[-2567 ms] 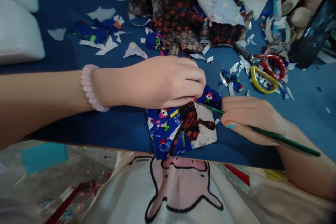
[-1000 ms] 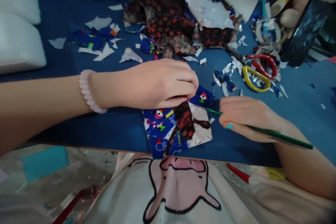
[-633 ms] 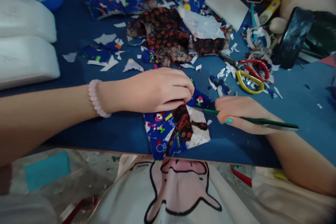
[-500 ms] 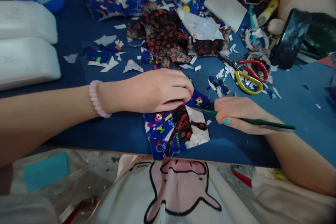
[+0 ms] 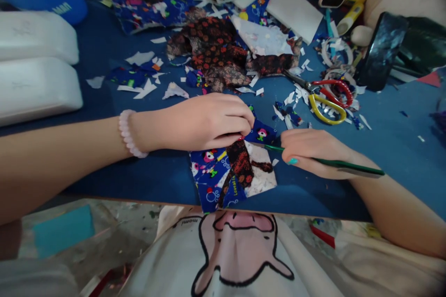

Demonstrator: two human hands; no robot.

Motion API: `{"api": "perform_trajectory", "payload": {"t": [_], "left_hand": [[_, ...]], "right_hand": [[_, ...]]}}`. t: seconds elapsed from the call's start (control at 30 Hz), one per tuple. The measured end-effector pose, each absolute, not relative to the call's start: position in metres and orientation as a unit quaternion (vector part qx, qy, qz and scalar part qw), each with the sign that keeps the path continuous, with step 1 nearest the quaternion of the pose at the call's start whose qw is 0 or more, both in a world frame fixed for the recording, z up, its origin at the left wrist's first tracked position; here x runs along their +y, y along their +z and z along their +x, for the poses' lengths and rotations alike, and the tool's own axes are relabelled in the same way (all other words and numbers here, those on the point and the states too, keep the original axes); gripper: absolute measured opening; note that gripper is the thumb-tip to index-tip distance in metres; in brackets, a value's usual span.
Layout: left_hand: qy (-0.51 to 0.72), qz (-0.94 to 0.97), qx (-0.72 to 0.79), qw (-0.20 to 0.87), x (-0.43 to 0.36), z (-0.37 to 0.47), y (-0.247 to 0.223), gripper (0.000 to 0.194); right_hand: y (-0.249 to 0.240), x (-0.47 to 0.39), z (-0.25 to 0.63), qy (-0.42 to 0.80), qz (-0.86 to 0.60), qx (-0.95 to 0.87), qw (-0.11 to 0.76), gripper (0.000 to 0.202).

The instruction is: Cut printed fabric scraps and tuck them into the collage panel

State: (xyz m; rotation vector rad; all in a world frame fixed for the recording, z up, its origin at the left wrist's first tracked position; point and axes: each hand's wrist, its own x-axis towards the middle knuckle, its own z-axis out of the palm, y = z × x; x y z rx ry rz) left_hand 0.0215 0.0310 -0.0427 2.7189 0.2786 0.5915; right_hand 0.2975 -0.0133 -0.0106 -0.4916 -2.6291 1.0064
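Observation:
My left hand [image 5: 218,120], with a pink bead bracelet at the wrist, lies over the upper part of a small patchwork fabric piece [image 5: 240,178]. Its fingers are curled and pinch the cloth; the fingertips are partly hidden. The piece joins blue cartoon-print cloth, dark floral cloth and a whitish part, near the table's front edge. To the right, my right hand [image 5: 313,153] is closed around slim green tweezers [image 5: 344,164]. Their metal tip points left and meets the fabric beside my left fingertips.
Red-and-yellow-handled scissors [image 5: 329,102] lie beyond my right hand among scraps. Dark floral cloth [image 5: 216,51] is heaped behind my left hand. White boxes [image 5: 38,88] stand at left, below a blue container [image 5: 66,2]. A dark phone [image 5: 383,51] leans at right.
The hands, fabric piece and tweezers hold nearly the same positions. The whole view has shifted slightly.

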Motion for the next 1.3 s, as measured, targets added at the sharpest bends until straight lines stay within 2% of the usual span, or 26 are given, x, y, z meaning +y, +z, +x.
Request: {"api": "perform_trajectory", "payload": {"t": [0.17,0.4,0.63,0.87,1.07,1.3], "left_hand": [[0.213,0.962,0.087,0.149,0.031,0.022,-0.043,0.025],[0.209,0.967,0.082,0.121,0.03,0.022,-0.039,0.024],[0.21,0.968,0.08,0.113,0.03,0.023,-0.038,0.023],[0.22,0.963,0.094,0.126,0.027,0.024,-0.035,0.015],[0.207,0.964,0.1,0.135,0.026,0.024,-0.033,0.013],[0.197,0.968,0.098,0.121,0.027,0.023,-0.036,0.015]], "right_hand": [[-0.006,-0.019,0.294,0.343,-0.188,-0.91,0.139,0.027],[0.006,-0.013,0.3,0.373,-0.177,-0.907,0.079,0.031],[0.004,-0.017,0.299,0.327,-0.164,-0.927,0.082,0.033],[0.007,-0.013,0.308,0.354,-0.16,-0.919,0.073,0.033],[0.001,-0.015,0.311,0.326,-0.148,-0.929,0.093,0.034],[0.012,-0.014,0.312,0.337,-0.155,-0.928,0.046,0.035]]}}
